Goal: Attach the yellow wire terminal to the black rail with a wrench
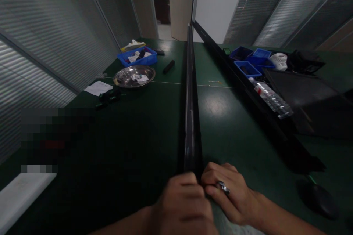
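L hand (183, 200) & R hand (227, 191) both clamping near end of long black panel edge (190, 117) running down bench (132, 147) mid toward far edge — uneven grip prob. letting it tip sideways.

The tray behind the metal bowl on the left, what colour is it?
Blue. The tray shows clearly in the head view, just beyond the metal bowl.

Glossy black strip (191, 117), matt green table (132, 143), shiny metal bowl (134, 76).
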`<state>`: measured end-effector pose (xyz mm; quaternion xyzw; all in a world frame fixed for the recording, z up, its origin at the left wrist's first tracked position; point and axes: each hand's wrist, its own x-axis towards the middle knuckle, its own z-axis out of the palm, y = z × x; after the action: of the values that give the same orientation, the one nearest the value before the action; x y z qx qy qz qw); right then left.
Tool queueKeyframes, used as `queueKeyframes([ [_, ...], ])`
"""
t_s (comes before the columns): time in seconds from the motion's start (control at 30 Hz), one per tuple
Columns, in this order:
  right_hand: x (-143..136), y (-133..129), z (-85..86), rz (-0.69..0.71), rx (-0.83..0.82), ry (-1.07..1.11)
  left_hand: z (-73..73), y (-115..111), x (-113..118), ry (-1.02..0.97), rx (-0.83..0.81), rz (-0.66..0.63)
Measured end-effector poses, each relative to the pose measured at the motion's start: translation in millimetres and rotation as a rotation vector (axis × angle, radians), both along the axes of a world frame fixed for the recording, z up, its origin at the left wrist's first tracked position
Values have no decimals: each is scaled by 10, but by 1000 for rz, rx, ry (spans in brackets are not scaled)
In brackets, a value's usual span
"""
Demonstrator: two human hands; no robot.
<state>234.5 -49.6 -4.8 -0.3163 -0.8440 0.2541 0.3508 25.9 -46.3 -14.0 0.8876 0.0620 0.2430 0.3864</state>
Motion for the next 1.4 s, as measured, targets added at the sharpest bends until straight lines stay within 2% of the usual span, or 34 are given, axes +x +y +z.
queueKeyframes([
  [0.03,8,5,-6,-1,-8,-7,30,102,-62,-62,-8,136],
  [0.07,17,9,-13,4,-18,-8,66,180,-114,-167,-13,356],
  [0.1,27,13,-23,9,-29,-6,101,236,-152,-153,-19,473],
  [0.17,48,23,-44,17,-46,0,158,300,-185,-66,-20,549],
  [0.37,68,53,-64,30,-26,1,158,342,-157,44,-96,469],
  [0.6,23,50,-69,28,57,23,120,339,-189,61,-144,403],
  [0.87,-31,32,-63,21,162,26,144,356,-183,55,-211,356],
  [1.07,-51,43,-105,6,133,64,134,366,-175,84,-243,336],
  [1.23,-81,21,-42,-89,111,89,140,371,-171,86,-275,331],
  [1.4,-86,5,34,-284,77,134,134,356,-184,41,-337,325],
])
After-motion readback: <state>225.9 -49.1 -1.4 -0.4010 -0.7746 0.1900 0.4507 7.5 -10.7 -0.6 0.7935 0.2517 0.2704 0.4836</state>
